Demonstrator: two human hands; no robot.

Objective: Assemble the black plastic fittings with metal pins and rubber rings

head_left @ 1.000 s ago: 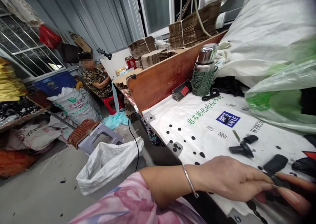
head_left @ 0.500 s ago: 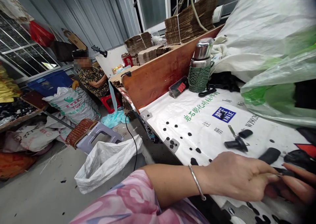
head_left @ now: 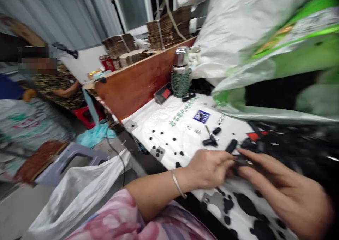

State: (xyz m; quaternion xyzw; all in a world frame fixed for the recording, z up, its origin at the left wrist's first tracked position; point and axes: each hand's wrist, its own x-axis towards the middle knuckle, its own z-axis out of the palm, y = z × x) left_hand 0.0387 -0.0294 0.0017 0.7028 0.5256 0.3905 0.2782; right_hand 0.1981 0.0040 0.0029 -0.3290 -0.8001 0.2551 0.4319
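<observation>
My left hand (head_left: 208, 169), with a silver bangle at the wrist, is closed with thumb and forefinger pinched together. Facing it, my right hand (head_left: 288, 189) grips a small black part (head_left: 243, 161) between thumb and fingers; a bit of metal glints on it. The fingertips of both hands meet at this part, and its exact kind is blurred. Just beyond the fingers lies a black oblong piece (head_left: 232, 146) on the white printed sheet (head_left: 182, 114). Further off rest a black fitting with a metal prong (head_left: 210, 141) and a small black cap (head_left: 217, 130).
A heap of black parts (head_left: 291, 151) lies at right below a green-and-white plastic bag (head_left: 288, 70). A thermos (head_left: 180, 74) and a phone (head_left: 162, 93) stand by the wooden board (head_left: 137, 86). An open white sack (head_left: 79, 194) is on the floor at left. Another person (head_left: 63, 86) sits beyond.
The view has swung right, so the table and both hands appear further left. More of my right hand and the black heap now show. The two hands stay together at the small part.
</observation>
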